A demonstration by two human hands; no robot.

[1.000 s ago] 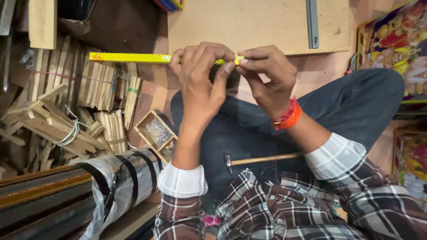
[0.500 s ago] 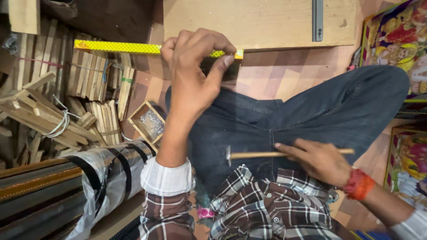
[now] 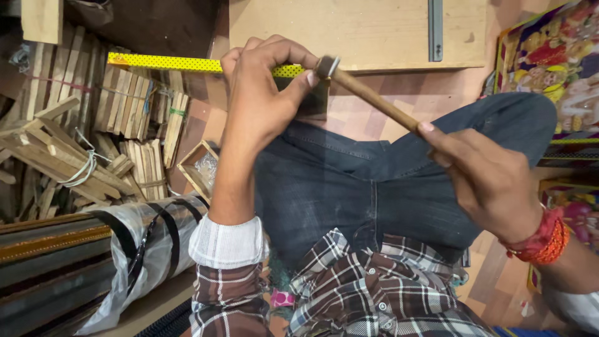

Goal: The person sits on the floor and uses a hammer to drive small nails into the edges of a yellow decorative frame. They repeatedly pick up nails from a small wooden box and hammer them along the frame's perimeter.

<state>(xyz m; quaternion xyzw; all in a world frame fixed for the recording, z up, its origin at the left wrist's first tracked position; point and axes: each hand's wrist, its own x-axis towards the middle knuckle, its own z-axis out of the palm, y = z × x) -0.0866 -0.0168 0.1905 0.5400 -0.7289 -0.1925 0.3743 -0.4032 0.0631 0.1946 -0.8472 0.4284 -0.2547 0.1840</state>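
Hammer [image 3: 374, 100] right of strip [image 3: 187, 63], sticks [image 3: 81, 125] left (floor)

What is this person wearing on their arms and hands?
Both hands are bare, with no gloves. The left hand comes out of a dark plaid shirt sleeve with brown, white and grey checks, ending in a turned-back cuff of pale fabric with fine stripes. The right hand has a thick bundle of red and orange thread round the wrist.
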